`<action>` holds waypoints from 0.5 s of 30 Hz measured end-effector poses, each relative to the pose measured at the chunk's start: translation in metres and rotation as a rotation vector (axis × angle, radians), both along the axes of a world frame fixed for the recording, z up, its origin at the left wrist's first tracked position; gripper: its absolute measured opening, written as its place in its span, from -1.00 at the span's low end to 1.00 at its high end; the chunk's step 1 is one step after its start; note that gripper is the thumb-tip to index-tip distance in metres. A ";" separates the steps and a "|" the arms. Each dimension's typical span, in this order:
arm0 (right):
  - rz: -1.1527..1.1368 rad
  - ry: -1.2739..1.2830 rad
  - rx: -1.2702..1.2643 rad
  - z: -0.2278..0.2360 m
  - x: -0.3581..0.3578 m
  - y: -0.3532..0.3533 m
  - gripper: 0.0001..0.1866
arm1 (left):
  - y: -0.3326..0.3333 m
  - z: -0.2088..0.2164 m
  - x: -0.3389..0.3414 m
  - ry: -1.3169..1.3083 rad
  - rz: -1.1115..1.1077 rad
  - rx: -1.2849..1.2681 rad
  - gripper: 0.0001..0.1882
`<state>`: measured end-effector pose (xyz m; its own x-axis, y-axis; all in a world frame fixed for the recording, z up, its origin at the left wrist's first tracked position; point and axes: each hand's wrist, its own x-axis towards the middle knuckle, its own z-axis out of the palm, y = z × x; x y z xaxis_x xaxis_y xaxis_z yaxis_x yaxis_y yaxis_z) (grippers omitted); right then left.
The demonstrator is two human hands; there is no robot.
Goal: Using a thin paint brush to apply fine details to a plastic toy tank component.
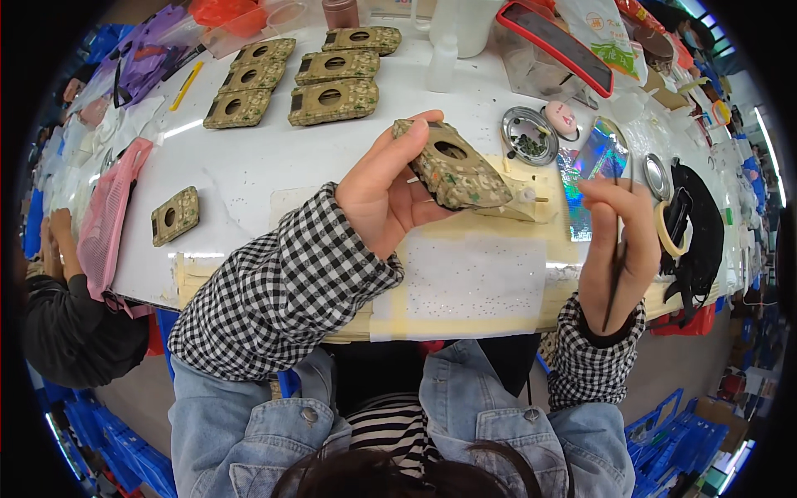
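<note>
My left hand (380, 191) grips a camouflage toy tank hull (457, 170), tilted, with a round hole in its top. Thumb and fingers hold it by its far left end, above the table. To the right, my right hand (616, 249) is closed around thin dark tweezers (613, 282) that lie along the palm, partly hidden by the fingers. Between the hands is a beige block (519, 199) with a small peg on it. A round metal tin (530, 137) beyond it holds small dark green parts. White paper (473, 282) scattered with tiny specks lies below the hull.
Several similar hulls (334, 101) stand in rows at the far left, and a single hull (175, 216) lies nearer. A shiny holographic bag (577, 199), a metal lid (657, 176) and a black cloth (697, 232) are at right. A red-cased phone (556, 46) leans behind. Another person (79, 324) sits at left.
</note>
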<state>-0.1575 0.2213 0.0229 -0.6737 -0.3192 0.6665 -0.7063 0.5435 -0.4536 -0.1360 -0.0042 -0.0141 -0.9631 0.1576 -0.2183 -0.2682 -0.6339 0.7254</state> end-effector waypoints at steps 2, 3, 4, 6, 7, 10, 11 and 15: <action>-0.043 0.034 0.122 -0.003 -0.002 0.001 -0.86 | 0.000 -0.001 -0.001 0.006 0.007 0.002 -0.53; -0.064 0.051 0.183 -0.005 -0.004 0.002 -0.84 | 0.001 -0.001 -0.001 0.008 0.011 0.003 -0.53; -0.049 0.076 0.201 -0.011 -0.007 0.003 -0.79 | 0.001 -0.001 -0.001 0.010 0.009 0.009 -0.53; -0.036 0.073 0.207 -0.017 -0.009 0.003 -0.78 | 0.001 -0.002 -0.002 0.012 0.005 0.021 -0.53; -0.029 0.070 0.210 -0.019 -0.010 0.003 -0.78 | 0.001 -0.003 -0.002 0.010 0.007 0.022 -0.54; -0.025 0.064 0.187 -0.023 -0.012 0.000 -0.79 | 0.000 -0.003 -0.001 0.002 0.012 0.021 -0.54; -0.020 0.070 0.183 -0.024 -0.013 -0.001 -0.80 | 0.000 -0.003 -0.001 -0.001 0.013 0.018 -0.54; -0.011 0.079 0.163 -0.024 -0.013 -0.001 -0.82 | 0.000 -0.002 -0.002 -0.011 -0.003 0.009 -0.53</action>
<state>-0.1709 0.2205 -0.0011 -0.6250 -0.4203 0.6579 -0.7303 0.6126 -0.3023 -0.1376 -0.0038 -0.0160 -0.9601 0.1625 -0.2278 -0.2782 -0.6397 0.7165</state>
